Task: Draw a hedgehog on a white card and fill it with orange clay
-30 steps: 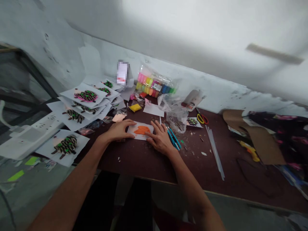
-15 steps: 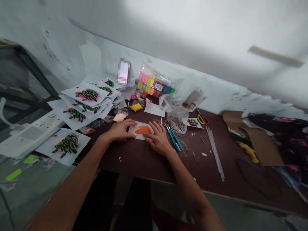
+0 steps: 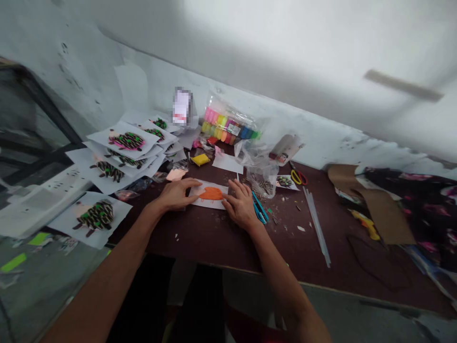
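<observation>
A small white paper (image 3: pixel 200 201) with an orange shape (image 3: pixel 212 193) on it lies flat on the dark table. Little outlined legs show below the orange. My left hand (image 3: pixel 174 194) rests at the paper's left edge, thumb and fingers spread apart against it. Over at the right edge, my right hand (image 3: pixel 241 205) lies with its fingers stretched out, the thumb touching the paper. Just right of that hand are teal-handled snips (image 3: pixel 260 209), partly hidden by it. A pale peach piece of clay (image 3: pixel 176 174) sits behind my left hand.
Sheets with hedgehog figures (image 3: pixel 126 139) are piled at the left, beside a white power strip (image 3: pixel 46 200). Clay packs (image 3: pixel 230 128) lean on the wall. Plastic bag (image 3: pixel 262 174), scissors (image 3: pixel 298 176), glue sticks (image 3: pixel 317 226) and a yellow glue gun (image 3: pixel 366 224) lie rightward.
My right hand has slid right, off the orange shape to the paper's edge, uncovering more of the orange and the outlined legs. The left hand stays almost in place.
</observation>
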A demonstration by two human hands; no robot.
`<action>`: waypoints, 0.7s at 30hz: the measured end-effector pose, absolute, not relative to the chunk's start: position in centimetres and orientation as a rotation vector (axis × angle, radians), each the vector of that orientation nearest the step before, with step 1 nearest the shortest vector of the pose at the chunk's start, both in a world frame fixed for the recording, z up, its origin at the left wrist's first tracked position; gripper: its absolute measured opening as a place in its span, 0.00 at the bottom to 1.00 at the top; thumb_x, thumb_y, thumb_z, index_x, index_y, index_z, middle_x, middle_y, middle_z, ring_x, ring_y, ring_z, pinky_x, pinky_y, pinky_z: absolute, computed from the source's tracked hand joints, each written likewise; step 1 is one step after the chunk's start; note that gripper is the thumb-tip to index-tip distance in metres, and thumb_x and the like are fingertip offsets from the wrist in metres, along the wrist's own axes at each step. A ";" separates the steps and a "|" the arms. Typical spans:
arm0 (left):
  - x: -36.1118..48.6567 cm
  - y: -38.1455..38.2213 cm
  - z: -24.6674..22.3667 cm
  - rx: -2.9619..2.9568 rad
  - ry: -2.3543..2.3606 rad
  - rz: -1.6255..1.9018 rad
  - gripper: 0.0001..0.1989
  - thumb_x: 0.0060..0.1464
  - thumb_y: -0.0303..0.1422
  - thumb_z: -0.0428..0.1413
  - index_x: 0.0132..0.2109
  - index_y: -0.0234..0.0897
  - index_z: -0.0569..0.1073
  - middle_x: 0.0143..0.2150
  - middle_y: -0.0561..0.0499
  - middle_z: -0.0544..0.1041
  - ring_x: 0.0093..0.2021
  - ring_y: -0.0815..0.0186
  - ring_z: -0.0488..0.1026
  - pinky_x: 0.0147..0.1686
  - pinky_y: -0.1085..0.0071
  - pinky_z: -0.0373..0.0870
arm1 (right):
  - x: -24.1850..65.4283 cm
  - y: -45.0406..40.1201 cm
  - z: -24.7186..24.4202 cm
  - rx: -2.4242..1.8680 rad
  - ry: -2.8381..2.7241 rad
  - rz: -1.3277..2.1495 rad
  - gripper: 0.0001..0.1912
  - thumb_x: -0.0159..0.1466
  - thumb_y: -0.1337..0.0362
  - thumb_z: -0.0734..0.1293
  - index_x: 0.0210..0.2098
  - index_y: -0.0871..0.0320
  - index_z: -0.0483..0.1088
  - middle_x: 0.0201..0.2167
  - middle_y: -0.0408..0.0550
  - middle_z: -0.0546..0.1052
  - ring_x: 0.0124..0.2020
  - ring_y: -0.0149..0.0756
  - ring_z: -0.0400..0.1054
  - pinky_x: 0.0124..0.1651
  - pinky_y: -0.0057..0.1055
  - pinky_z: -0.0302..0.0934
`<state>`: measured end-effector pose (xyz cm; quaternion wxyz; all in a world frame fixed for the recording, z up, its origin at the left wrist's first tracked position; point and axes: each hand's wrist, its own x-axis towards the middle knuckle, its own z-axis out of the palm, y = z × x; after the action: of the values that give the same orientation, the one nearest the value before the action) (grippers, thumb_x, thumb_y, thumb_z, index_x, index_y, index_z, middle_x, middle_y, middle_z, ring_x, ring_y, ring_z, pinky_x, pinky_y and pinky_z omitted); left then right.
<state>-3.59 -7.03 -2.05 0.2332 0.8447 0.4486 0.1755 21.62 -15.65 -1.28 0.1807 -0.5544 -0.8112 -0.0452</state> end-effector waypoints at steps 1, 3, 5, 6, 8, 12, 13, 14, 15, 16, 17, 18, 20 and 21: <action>-3.5 -7.1 -2.2 2.305 1.264 0.497 0.25 0.52 0.39 0.54 0.57 0.44 0.75 0.57 0.53 0.77 0.53 0.58 0.75 0.52 0.67 0.69 | 21.7 -15.7 -1.4 -1.562 -2.287 -0.142 0.17 0.70 0.56 0.61 0.49 0.53 0.78 0.65 0.56 0.64 0.69 0.49 0.52 0.66 0.52 0.47; -3.5 -7.2 -2.3 2.287 1.317 0.504 0.26 0.50 0.34 0.53 0.57 0.45 0.75 0.55 0.53 0.78 0.46 0.60 0.77 0.48 0.68 0.71 | 21.8 -15.7 -1.6 -1.540 -2.314 -0.155 0.16 0.70 0.56 0.61 0.48 0.53 0.78 0.64 0.56 0.66 0.68 0.50 0.53 0.66 0.52 0.47; -3.5 -7.3 -2.4 2.288 1.344 0.504 0.27 0.48 0.32 0.53 0.57 0.46 0.75 0.55 0.54 0.79 0.43 0.61 0.77 0.46 0.68 0.71 | 21.7 -15.7 -1.7 -1.522 -2.354 -0.158 0.15 0.70 0.57 0.62 0.48 0.53 0.77 0.64 0.55 0.66 0.68 0.49 0.53 0.66 0.52 0.48; -3.5 -7.3 -2.4 2.292 1.348 0.505 0.27 0.48 0.32 0.53 0.57 0.46 0.76 0.54 0.54 0.79 0.43 0.61 0.77 0.45 0.68 0.71 | 21.6 -15.7 -1.8 -1.519 -2.368 -0.157 0.15 0.70 0.57 0.62 0.48 0.52 0.77 0.64 0.54 0.66 0.68 0.49 0.53 0.67 0.52 0.48; -3.5 -7.2 -2.4 2.302 1.351 0.503 0.27 0.48 0.31 0.54 0.57 0.46 0.76 0.54 0.54 0.79 0.42 0.61 0.77 0.44 0.68 0.71 | 21.6 -15.7 -1.8 -1.519 -2.369 -0.154 0.15 0.70 0.57 0.62 0.48 0.52 0.77 0.64 0.54 0.66 0.68 0.49 0.53 0.67 0.52 0.48; -3.4 -7.2 -2.5 2.304 1.352 0.514 0.27 0.48 0.31 0.54 0.57 0.46 0.76 0.54 0.54 0.79 0.43 0.60 0.77 0.44 0.68 0.72 | 21.6 -15.8 -1.7 -1.509 -2.310 -0.174 0.16 0.70 0.57 0.61 0.50 0.52 0.77 0.66 0.55 0.64 0.69 0.48 0.52 0.66 0.51 0.49; -3.4 -7.2 -2.5 2.303 1.353 0.521 0.27 0.49 0.31 0.54 0.57 0.46 0.76 0.54 0.53 0.79 0.44 0.60 0.77 0.45 0.67 0.72 | 21.6 -15.8 -1.7 -1.498 -2.308 -0.178 0.16 0.70 0.57 0.61 0.50 0.52 0.76 0.66 0.54 0.64 0.69 0.47 0.51 0.66 0.50 0.50; -3.4 -7.2 -2.6 2.304 1.353 0.525 0.27 0.49 0.31 0.54 0.57 0.46 0.76 0.54 0.53 0.79 0.45 0.59 0.77 0.45 0.67 0.72 | 21.5 -15.9 -1.8 -1.488 -2.313 -0.177 0.16 0.70 0.57 0.61 0.51 0.52 0.76 0.66 0.54 0.64 0.69 0.47 0.51 0.66 0.50 0.50; -3.4 -7.2 -2.6 2.309 1.352 0.528 0.27 0.49 0.31 0.54 0.57 0.46 0.76 0.55 0.53 0.79 0.46 0.59 0.77 0.46 0.67 0.71 | 21.5 -16.0 -1.8 -1.481 -2.325 -0.173 0.16 0.70 0.57 0.61 0.51 0.52 0.76 0.66 0.55 0.64 0.69 0.47 0.51 0.66 0.50 0.49; -3.4 -7.2 -2.7 2.316 1.349 0.530 0.27 0.49 0.30 0.53 0.57 0.46 0.76 0.55 0.53 0.79 0.48 0.58 0.77 0.47 0.67 0.71 | 21.4 -16.1 -1.9 -1.482 -2.338 -0.166 0.16 0.70 0.57 0.62 0.51 0.52 0.76 0.66 0.55 0.64 0.69 0.47 0.51 0.66 0.50 0.49; -3.4 -7.2 -2.7 2.322 1.345 0.532 0.27 0.49 0.30 0.53 0.57 0.46 0.76 0.56 0.54 0.78 0.50 0.58 0.76 0.48 0.66 0.71 | 21.4 -16.2 -1.9 -1.489 -2.352 -0.157 0.16 0.70 0.56 0.62 0.52 0.52 0.76 0.66 0.55 0.63 0.69 0.48 0.50 0.66 0.51 0.49; -3.4 -7.2 -2.7 2.326 1.341 0.533 0.26 0.49 0.30 0.53 0.57 0.46 0.76 0.56 0.54 0.78 0.51 0.57 0.76 0.49 0.66 0.71 | 21.4 -16.3 -1.9 -1.502 -2.364 -0.149 0.16 0.69 0.56 0.62 0.52 0.51 0.76 0.67 0.55 0.63 0.70 0.48 0.50 0.66 0.51 0.49; -3.5 -7.1 -2.8 2.327 1.329 0.537 0.26 0.49 0.31 0.53 0.56 0.46 0.76 0.56 0.54 0.78 0.52 0.57 0.76 0.49 0.66 0.71 | 21.3 -16.5 -1.9 -1.537 -2.377 -0.138 0.16 0.69 0.56 0.63 0.53 0.50 0.75 0.68 0.54 0.61 0.70 0.49 0.48 0.66 0.52 0.48; -3.5 -7.1 -2.8 2.326 1.323 0.540 0.26 0.49 0.31 0.54 0.56 0.46 0.76 0.56 0.53 0.78 0.51 0.56 0.76 0.49 0.66 0.72 | 21.3 -16.6 -1.9 -1.547 -2.380 -0.136 0.16 0.69 0.56 0.63 0.52 0.49 0.76 0.68 0.53 0.61 0.70 0.50 0.48 0.66 0.52 0.47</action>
<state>-3.49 -7.11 -2.80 0.2046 0.8340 0.4745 0.1935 21.30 -16.58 -1.90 0.1492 -0.5383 -0.8281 -0.0472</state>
